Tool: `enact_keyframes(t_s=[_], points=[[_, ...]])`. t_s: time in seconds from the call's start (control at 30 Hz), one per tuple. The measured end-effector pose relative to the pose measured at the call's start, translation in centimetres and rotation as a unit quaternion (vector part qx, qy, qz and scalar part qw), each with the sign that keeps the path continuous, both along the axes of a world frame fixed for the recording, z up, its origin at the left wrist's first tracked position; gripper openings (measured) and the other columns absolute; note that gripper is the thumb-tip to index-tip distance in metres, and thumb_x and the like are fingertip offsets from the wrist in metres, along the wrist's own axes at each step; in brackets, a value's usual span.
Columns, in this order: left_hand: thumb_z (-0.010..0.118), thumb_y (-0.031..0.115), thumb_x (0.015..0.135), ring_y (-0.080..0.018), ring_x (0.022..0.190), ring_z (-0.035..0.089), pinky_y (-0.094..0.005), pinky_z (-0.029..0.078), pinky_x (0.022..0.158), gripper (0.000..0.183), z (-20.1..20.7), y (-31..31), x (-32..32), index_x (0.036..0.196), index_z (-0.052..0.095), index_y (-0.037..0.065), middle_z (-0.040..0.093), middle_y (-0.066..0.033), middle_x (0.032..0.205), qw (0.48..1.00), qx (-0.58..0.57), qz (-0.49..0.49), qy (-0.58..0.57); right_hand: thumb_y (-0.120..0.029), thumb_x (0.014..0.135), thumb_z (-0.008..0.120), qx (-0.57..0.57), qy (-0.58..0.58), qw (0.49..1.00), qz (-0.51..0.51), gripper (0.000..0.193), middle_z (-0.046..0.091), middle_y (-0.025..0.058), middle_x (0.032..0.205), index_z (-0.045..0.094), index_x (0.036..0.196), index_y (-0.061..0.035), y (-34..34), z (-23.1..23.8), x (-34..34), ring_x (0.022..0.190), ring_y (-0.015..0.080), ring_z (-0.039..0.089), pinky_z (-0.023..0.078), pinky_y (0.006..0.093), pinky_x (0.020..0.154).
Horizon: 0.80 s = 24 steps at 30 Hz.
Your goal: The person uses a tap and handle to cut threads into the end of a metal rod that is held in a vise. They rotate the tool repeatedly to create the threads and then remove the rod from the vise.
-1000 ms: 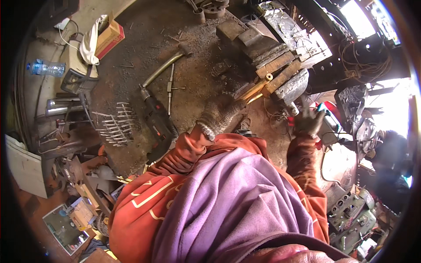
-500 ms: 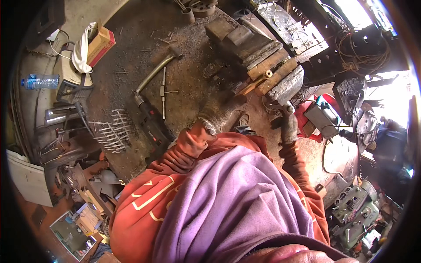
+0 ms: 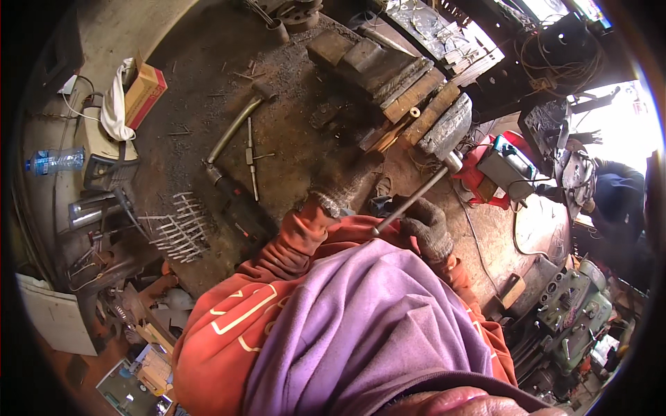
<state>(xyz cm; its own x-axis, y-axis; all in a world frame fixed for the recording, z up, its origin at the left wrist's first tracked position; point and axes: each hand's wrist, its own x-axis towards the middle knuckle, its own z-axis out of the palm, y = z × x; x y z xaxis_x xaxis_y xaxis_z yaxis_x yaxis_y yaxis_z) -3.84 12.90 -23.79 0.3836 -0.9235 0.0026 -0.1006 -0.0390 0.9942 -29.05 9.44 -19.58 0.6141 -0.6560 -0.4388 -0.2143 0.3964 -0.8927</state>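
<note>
A bench vise [image 3: 449,132] at centre right has wooden blocks [image 3: 437,114] between its jaws. Between the blocks sits a brass-coloured piece [image 3: 414,112] with a round, holed end, its length running toward my left hand. My gloved left hand [image 3: 340,191] reaches toward the near end of that piece; its fingers are dark and blurred, so their grip does not show. The vise handle [image 3: 413,199], a steel bar, slants from the screw head toward my waist. My gloved right hand [image 3: 424,229] is curled at the bar, fingers showing on its far side.
On the dark bench left of the vise lie a hammer [image 3: 239,125], a tap wrench [image 3: 251,159], a power drill [image 3: 236,197] and several joined metal rods [image 3: 182,229]. A red container with a grey-teal box [image 3: 508,163] stands right. A green machine [image 3: 579,312] is lower right; another person [image 3: 617,201] is beyond.
The vise handle has swung into view, slanting toward me. My right hand has moved left and closer to my body, from the screw head to the bar. My left hand has shifted slightly nearer me.
</note>
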Motion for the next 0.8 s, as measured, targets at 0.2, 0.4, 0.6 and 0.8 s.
enact_keyframes(t_s=[0.2,0.4,0.6,0.8], points=[[0.074,0.042,0.098,-0.0257,0.083,0.063,-0.0420,0.050,0.081,0.043,0.6,0.7,-0.3,0.113,0.073,0.001,0.074,-0.0142,0.099,0.999,-0.003,0.047,-0.021,-0.012,0.085,0.070,-0.152,-0.135,0.965,-0.167,0.059,0.071,0.0065,0.096,0.060,0.141,0.0030,-4.8,8.3,0.5,0.066,0.0122,0.063,0.049,0.0257,0.056],[0.077,0.023,0.098,-0.0198,0.114,0.061,-0.0365,0.049,0.101,0.048,1.1,0.1,0.9,0.139,0.062,0.003,0.068,-0.0077,0.130,0.988,0.067,-0.027,-0.138,-0.021,0.095,0.077,-0.179,-0.055,0.937,-0.293,0.039,0.072,0.0024,0.103,0.070,0.129,-0.0039,-19.4,0.1,-1.4,0.086,0.0141,0.065,0.051,0.0289,0.080],[0.076,0.020,0.098,-0.0221,0.111,0.063,-0.0381,0.050,0.099,0.043,1.8,0.3,-0.4,0.136,0.064,0.004,0.069,-0.0076,0.125,0.998,-0.012,0.033,-0.048,-0.080,0.100,0.030,-0.002,-0.030,0.995,-0.092,0.095,0.075,0.0158,0.118,0.066,0.134,0.0007,-6.4,-15.7,-1.0,0.104,0.0279,0.071,0.055,0.0402,0.096],[0.075,0.018,0.099,-0.0197,0.114,0.061,-0.0369,0.050,0.101,0.042,-0.3,1.4,0.6,0.137,0.063,0.003,0.068,-0.0082,0.129,0.992,0.125,-0.018,-0.017,-0.072,0.101,0.044,0.262,-0.125,0.950,-0.115,0.084,0.072,0.0132,0.116,0.056,0.144,-0.0004,0.0,-5.0,1.4,0.101,0.0277,0.069,0.056,0.0409,0.094]])
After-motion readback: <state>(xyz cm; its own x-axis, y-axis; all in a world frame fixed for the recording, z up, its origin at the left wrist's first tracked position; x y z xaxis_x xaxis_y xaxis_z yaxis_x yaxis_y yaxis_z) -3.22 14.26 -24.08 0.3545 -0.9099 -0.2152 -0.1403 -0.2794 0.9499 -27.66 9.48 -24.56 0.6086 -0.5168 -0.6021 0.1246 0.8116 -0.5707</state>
